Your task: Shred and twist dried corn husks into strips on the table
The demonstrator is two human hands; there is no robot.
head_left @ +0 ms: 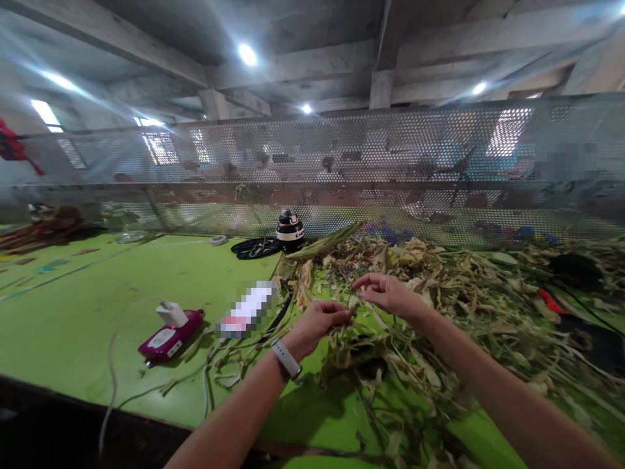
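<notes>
My left hand, with a pale band on its wrist, is closed in a pinch over the green table. At its fingertips is a small pale piece of dried plant; its exact kind is too small to make out. Just to the right and slightly farther away hovers my right hand, its fingers loosely bent and apart, with nothing visible in them. Below and around both hands lie dried leaves and stalks. A darker clump of leaves sits right below the hands.
On the green tabletop at left lie a purple power strip with a white plug, a lit phone and cables. Farther back are a black jar, a coiled black cable and a perforated metal screen.
</notes>
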